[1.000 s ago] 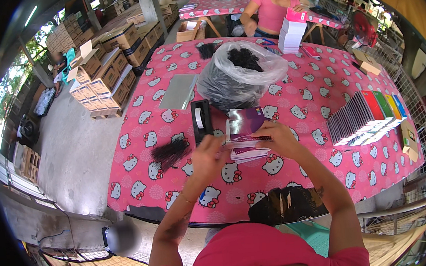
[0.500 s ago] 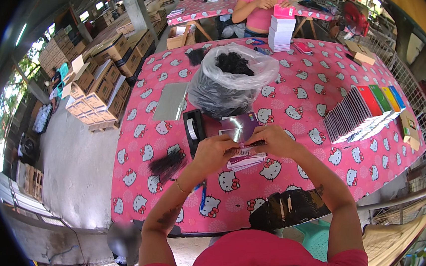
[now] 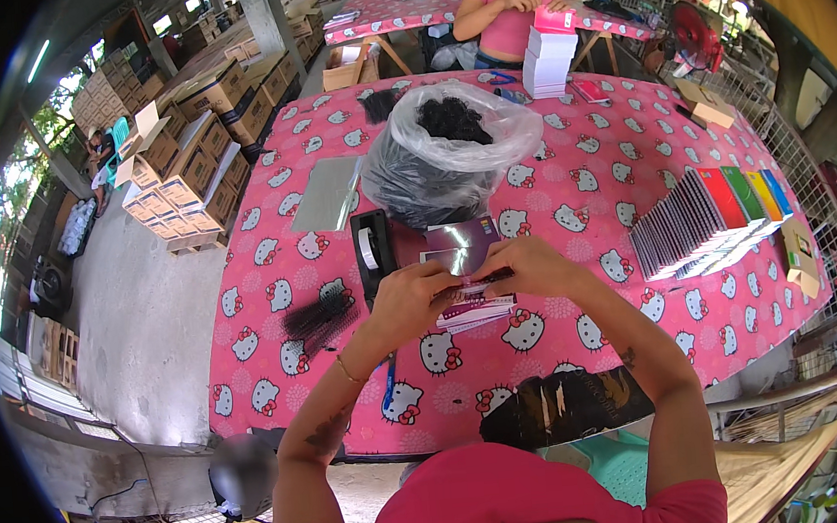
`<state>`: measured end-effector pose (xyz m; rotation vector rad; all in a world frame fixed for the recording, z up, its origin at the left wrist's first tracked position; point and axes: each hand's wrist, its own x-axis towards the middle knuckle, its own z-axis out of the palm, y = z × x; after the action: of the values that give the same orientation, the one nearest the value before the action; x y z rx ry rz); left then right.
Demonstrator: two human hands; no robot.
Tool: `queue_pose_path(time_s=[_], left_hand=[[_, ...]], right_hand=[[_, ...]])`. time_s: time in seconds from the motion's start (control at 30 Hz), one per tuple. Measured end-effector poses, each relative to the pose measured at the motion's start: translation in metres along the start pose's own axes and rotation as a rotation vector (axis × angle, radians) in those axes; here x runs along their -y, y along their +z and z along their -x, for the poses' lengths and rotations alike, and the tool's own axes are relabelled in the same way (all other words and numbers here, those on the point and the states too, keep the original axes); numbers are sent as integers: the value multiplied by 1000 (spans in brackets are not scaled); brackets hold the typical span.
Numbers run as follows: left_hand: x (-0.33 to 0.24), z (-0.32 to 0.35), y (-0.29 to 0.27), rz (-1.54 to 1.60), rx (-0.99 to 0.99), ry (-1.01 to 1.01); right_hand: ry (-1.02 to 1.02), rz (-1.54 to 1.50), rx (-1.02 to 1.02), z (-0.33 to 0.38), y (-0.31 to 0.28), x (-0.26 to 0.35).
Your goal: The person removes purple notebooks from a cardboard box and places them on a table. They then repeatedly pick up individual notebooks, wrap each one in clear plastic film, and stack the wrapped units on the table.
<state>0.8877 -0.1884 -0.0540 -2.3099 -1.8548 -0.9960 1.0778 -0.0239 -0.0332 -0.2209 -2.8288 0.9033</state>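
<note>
My left hand (image 3: 412,298) and my right hand (image 3: 527,265) both grip a glossy purple packet (image 3: 462,246) held just above a small stack of similar packets (image 3: 477,312) on the pink patterned tablecloth (image 3: 274,302). A black tape dispenser (image 3: 371,250) stands right beside my left hand. A loose tuft of black fibres (image 3: 320,318) lies to the left of it. A clear plastic bag full of black fibres (image 3: 444,151) stands just beyond the packet.
A fanned row of coloured cards (image 3: 705,219) lies at the right. A grey sheet (image 3: 327,195) lies at the left. White boxes (image 3: 548,59) stand at the far edge by a person in pink (image 3: 507,9). Cardboard cartons (image 3: 185,162) are stacked on the floor.
Both hands have stayed on the purple packet, working it above the stack; it now sits slightly lower and catches the light. The view has tilted a little.
</note>
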Motion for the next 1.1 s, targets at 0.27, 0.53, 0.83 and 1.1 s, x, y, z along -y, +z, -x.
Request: queue_pose_path(time_s=[0.27,0.53,0.83,1.1], left_hand=[[-15,-37,-40,-279,-100,61],[-10,-27,-32,-106,-266,-8],[-14,7,7,176,-264,-265],[-15,10,14,185,-268,-257]], right_hand=[[-8,-547,-365,-6,-13,0],[106,-1037,-603,0,61,-22],[79,-871,-610,-7,67,-4],[189,-917,-402,2,54,3]])
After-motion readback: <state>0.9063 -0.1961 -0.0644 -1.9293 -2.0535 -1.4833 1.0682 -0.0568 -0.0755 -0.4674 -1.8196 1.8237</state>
